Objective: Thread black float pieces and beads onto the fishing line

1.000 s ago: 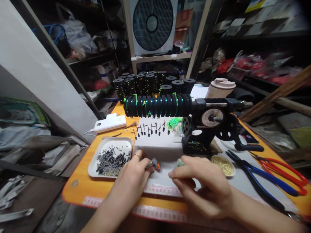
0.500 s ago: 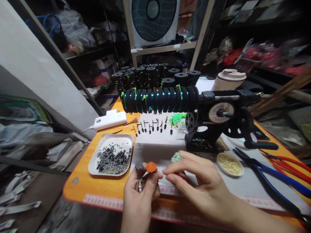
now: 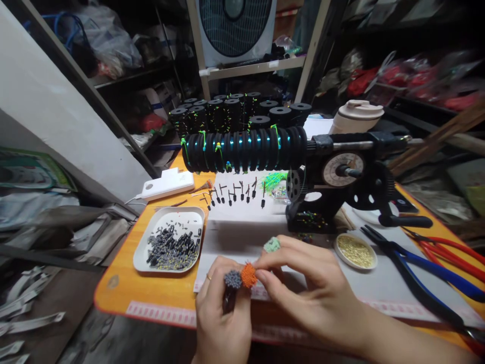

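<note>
My left hand (image 3: 223, 313) is closed around two small bundles, whose tops stick out side by side above the fingers. One is a grey bundle (image 3: 232, 279) with a knobbly head; the other is an orange bundle (image 3: 249, 275) made of many tiny tips. My right hand (image 3: 303, 283) has thumb and forefinger pinched at the orange bundle's right edge; anything between those fingertips is too small to make out. A pale green crumbly clump (image 3: 272, 245) sits against the right forefinger, carried by that hand, its lower part hidden.
Ahead stands a black hand-cranked winder (image 3: 343, 174) bearing a ringed black roll (image 3: 246, 149). A white tray (image 3: 138, 260) of small dark parts lies left. At right are a dish (image 3: 337, 253) of golden bits, blue-handled pliers (image 3: 413, 285) and a red-handled tool (image 3: 443, 253).
My left hand has turned and moved right, bringing the grey and orange bundles together against the right fingertips. The right hand has hardly moved, and the view has shifted slightly.
</note>
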A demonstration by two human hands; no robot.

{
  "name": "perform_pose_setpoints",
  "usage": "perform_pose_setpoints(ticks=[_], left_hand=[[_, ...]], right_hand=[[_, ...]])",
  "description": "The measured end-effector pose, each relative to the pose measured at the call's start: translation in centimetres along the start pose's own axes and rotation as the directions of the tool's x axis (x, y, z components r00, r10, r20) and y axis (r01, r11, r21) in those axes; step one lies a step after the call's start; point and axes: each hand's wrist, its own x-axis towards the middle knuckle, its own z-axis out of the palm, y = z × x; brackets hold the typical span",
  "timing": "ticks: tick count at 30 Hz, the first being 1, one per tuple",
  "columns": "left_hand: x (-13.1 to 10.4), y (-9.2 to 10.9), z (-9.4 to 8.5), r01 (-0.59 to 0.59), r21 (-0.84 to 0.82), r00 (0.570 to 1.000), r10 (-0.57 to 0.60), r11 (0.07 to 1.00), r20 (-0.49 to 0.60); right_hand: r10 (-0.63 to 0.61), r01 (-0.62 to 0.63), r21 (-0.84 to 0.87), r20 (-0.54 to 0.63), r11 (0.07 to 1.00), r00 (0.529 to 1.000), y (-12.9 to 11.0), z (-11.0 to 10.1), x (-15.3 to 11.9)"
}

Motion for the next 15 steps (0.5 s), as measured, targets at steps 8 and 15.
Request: perform_pose_setpoints(ticks=[8, 15], left_hand=[[-0.19, 0.29, 0.07, 0.126, 0.005, 0.991, -0.126, 0.992, -0.045], [-0.1, -0.18, -0.42, -0.156, 0.056, 0.988, 0.154, 0.986, 0.027]], right_hand=[[0.04, -0.041, 0.047, 0.026, 0.998, 0.999, 0.27, -0.2, -0.2], [0.031, -0.034, 0.053, 0.057, 0.998, 0.998, 0.1, -0.43, -0.18]])
